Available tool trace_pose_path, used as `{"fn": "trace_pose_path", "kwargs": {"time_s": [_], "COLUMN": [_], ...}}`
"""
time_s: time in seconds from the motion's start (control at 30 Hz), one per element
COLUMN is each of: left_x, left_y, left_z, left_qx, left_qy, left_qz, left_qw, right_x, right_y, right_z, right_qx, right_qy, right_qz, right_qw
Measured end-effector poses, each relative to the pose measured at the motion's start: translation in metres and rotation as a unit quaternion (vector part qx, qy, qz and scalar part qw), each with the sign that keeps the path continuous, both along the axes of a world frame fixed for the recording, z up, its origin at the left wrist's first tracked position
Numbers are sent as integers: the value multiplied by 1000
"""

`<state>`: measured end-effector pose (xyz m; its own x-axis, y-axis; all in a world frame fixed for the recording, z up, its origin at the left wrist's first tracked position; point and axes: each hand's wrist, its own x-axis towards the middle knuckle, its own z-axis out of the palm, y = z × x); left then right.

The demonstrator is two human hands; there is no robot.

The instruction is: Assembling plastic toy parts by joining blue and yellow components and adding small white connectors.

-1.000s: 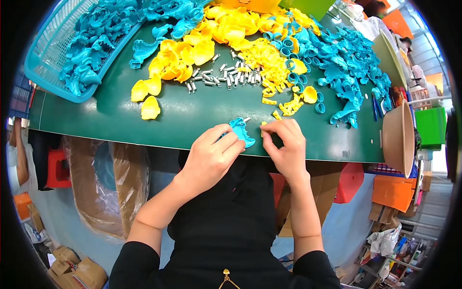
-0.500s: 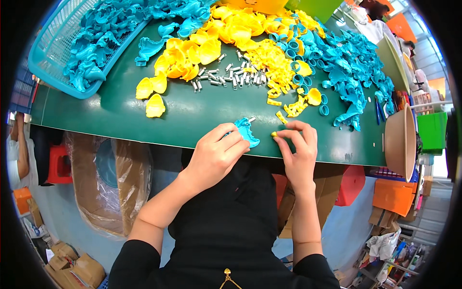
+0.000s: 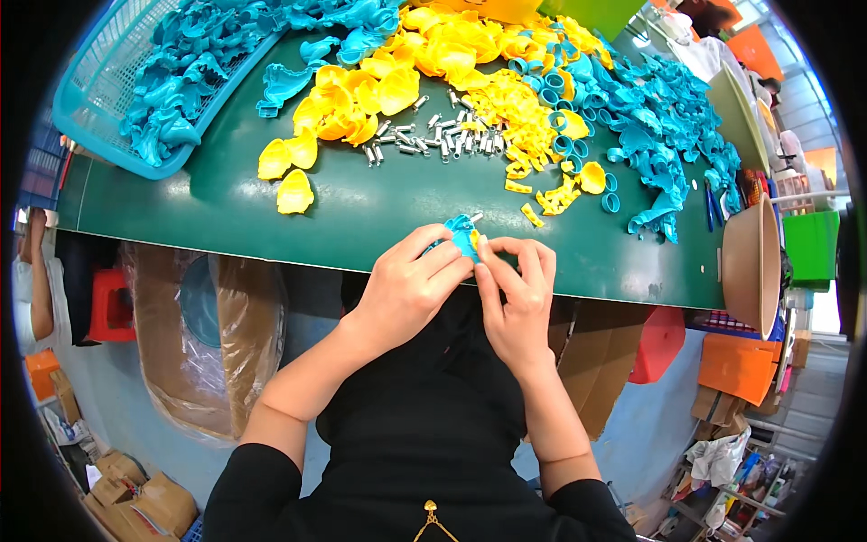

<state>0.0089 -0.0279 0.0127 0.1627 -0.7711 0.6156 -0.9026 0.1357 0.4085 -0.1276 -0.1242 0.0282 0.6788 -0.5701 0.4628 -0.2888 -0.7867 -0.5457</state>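
My left hand (image 3: 408, 282) is closed on a blue plastic shell piece (image 3: 462, 231) just over the table's near edge. A small silver metal cylinder (image 3: 477, 218) pokes out from the shell's far end. With thumb and forefinger pinched, my right hand (image 3: 518, 296) presses a small yellow plastic part (image 3: 475, 238) against the shell's right side. The fingers hide most of both pieces. Beyond my hands lie several metal cylinders (image 3: 437, 137) with springs, plus loose small yellow parts (image 3: 533, 215).
Across the green table (image 3: 379, 203) are heaps of yellow shells (image 3: 348, 104), blue rings (image 3: 562, 144) and blue shells (image 3: 655, 135). A blue basket (image 3: 72, 122) of blue pieces stands far left. At the right edge are a tan tub (image 3: 751, 266) and blue-handled pliers (image 3: 712, 210).
My right hand has moved left, bringing the small yellow part from apart over the table to the blue shell. The left hand has stayed nearly in place.
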Motion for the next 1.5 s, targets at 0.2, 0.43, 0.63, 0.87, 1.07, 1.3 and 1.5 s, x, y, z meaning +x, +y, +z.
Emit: {"fn": "trace_pose_path", "kwargs": {"time_s": [0.2, 0.43, 0.63, 0.87, 1.07, 1.3, 1.5], "left_x": [-5, -12, -8, -3, -1, -2, 2], "left_y": [20, 22, 25, 20, 19, 18, 18], "left_z": [14, 10, -4, 0, 1, 0, 3], "left_qx": [55, 49, 2, -7, 3, 4, 10], "left_qy": [-125, -9, -72, -101, -124, -118, -113], "left_qz": [79, 102, 147, 86, 64, 60, 34], "left_qw": [987, 994, 986, 991, 990, 991, 993], "right_x": [44, 183, 137, 37, 34, 35, 36], "right_y": [-51, -102, -87, -33, -30, -19, -11], "right_z": [44, 19, 44, 38, 20, 12, 23], "right_qx": [38, -17, 135, 75, 32, 31, -11], "right_qy": [15, 185, -54, 38, 20, -9, 43], "right_qz": [45, -52, 61, 128, 125, 65, 24], "right_qw": [998, 981, 987, 988, 991, 997, 999]}}
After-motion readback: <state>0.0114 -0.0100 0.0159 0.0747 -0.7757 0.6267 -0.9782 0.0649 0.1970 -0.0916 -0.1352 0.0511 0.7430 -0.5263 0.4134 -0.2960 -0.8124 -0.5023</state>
